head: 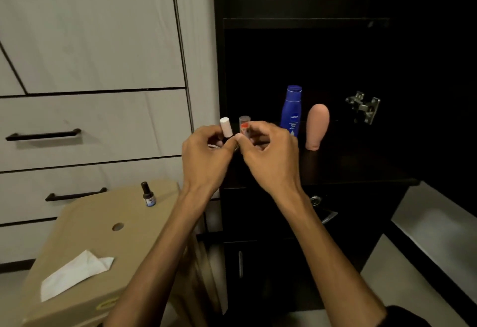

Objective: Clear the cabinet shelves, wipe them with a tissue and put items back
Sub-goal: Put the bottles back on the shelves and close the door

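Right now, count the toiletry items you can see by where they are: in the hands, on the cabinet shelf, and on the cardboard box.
In the hands: 2, a white-capped bottle in the left hand and a clear-capped bottle in the right hand.
On the cabinet shelf: 2, a blue Nivea lotion bottle and a pink bottle.
On the cardboard box: 1, a small dark bottle.
Total: 5

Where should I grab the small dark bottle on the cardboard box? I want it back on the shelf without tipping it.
Pinch the small dark bottle by its dark cap or narrow neck, coming straight down from above. It stands upright near the far edge of the cardboard box with open space around it, and its cap is the highest, slimmest part, so a top pinch probably keeps it level.
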